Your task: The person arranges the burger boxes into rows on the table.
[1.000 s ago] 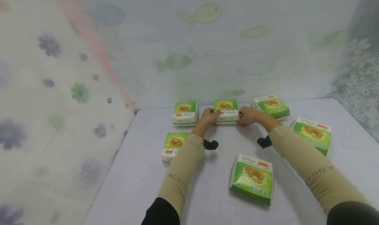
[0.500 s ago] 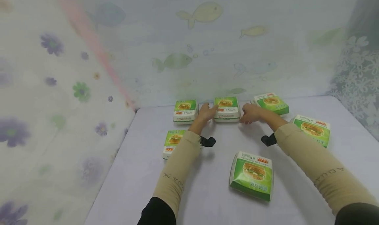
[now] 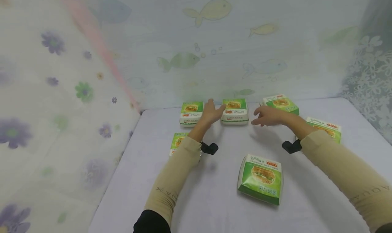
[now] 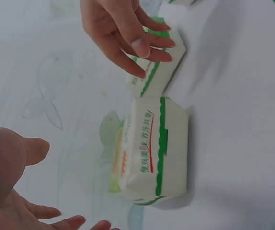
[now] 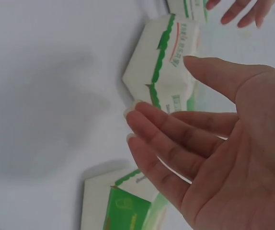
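Green-trimmed box [image 4: 159,148] — between left grip [image 4: 4,172] and right grip [image 4: 120,28], apart from both

A: Is your head view bright?
B: Moderately; diffuse light gives you soft shadows on the smooth white tabletop [image 3: 220,199], centre and lower right, while the upper right corner dims.
A: And your wrist views?
B: Pale, slightly soft: your left one blurs print on the boxy white-and-green cardboard carton [image 4: 164,148] at centre; your right one shows a broad grey shadow at left.
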